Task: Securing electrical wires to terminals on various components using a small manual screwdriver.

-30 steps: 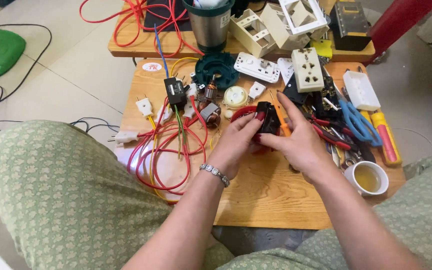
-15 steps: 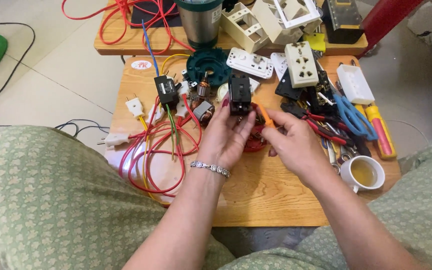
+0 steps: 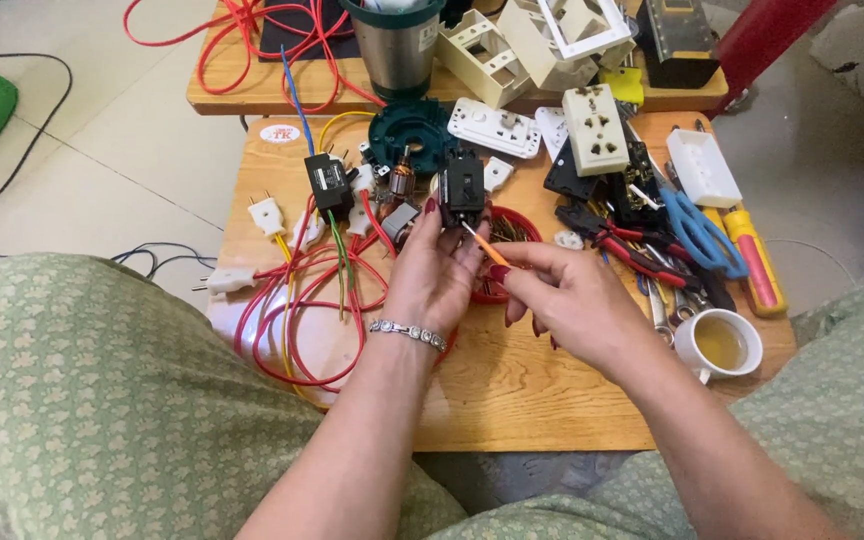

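My left hand (image 3: 435, 275) grips a small black electrical block (image 3: 461, 187) upright above the wooden board (image 3: 512, 390). A bracelet (image 3: 408, 334) circles that wrist. My right hand (image 3: 572, 300) pinches a thin orange-handled screwdriver (image 3: 487, 248), its tip touching the lower side of the black block. Under both hands sits a red round lid (image 3: 512, 232) holding small screws.
Red, yellow and green wires (image 3: 302, 300) loop at the left with white plugs (image 3: 267, 213). White sockets (image 3: 594, 128), red pliers (image 3: 632, 248), blue-handled cutters (image 3: 697, 230), an orange screwdriver (image 3: 752, 258) and a cup of tea (image 3: 720, 343) crowd the right. A steel tumbler (image 3: 397, 45) stands behind.
My left hand has lifted the black block higher and turned it upright. My right hand has brought the orange screwdriver's tip up to it.
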